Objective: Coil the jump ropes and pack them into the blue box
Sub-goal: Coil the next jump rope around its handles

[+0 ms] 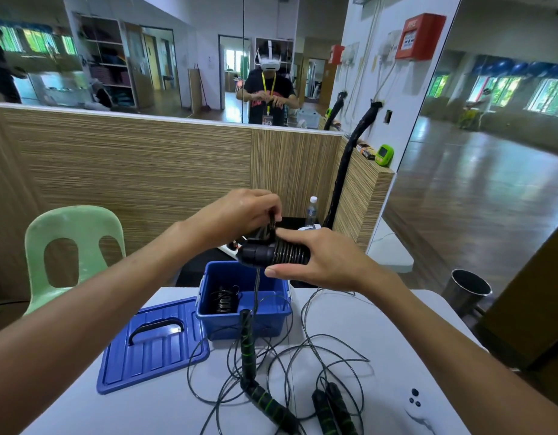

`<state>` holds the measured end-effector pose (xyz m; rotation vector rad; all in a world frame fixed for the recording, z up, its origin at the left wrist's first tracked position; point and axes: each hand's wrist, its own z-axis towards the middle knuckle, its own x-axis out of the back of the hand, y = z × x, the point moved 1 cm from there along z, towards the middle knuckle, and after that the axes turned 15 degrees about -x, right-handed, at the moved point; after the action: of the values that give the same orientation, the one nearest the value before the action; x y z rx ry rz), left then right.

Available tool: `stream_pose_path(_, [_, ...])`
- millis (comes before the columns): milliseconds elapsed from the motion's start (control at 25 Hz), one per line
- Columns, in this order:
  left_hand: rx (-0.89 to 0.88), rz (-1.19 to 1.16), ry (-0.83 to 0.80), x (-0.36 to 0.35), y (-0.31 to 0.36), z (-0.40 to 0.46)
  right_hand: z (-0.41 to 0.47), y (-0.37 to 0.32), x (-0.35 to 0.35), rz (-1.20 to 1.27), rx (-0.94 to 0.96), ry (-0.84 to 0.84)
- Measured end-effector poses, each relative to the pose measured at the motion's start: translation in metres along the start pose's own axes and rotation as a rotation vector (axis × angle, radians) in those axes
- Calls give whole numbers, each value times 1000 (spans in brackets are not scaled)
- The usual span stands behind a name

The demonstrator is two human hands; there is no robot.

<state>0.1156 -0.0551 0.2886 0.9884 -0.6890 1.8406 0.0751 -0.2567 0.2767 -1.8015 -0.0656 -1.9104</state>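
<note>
Right hand point(321, 259) grips black jump rope handles point(271, 254) wrapped in cord, above the blue box point(240, 318). Left hand point(243, 211) pinches the cord end. One coiled rope point(224, 301) in box; loose ropes point(302, 372) on white table point(412, 340).

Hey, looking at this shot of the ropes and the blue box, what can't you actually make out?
- Head view: the left hand covers the cord end it pinches.
- The right hand hides the far end of the wound bundle.
- The near wall of the blue box hides its floor, beyond one coil.
- The bottom edge cuts off the handles.
</note>
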Motion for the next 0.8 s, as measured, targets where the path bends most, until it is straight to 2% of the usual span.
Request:
stream_pose_path(80, [45,-69,13,-7,-1,-2,0,-2,0,46,-5,-40])
stream_pose_path(280, [134,-185,172,17,-2,17,4,-6,16,343,-7,-90])
stream_pose_path(440, [104,-156,183,27,2,19,9,-13,27,186,36,-21])
stream_pose_path(560, [134,-166,240,31,-1,18,13,-13,26,243,60,-15])
stream_pose_path(680, [93,-121,91,23,4,7,11,-8,9,113,79,-73])
stream_pose_path(800, [108,-80,160,21,1,5,15,-3,15,201,76,-76])
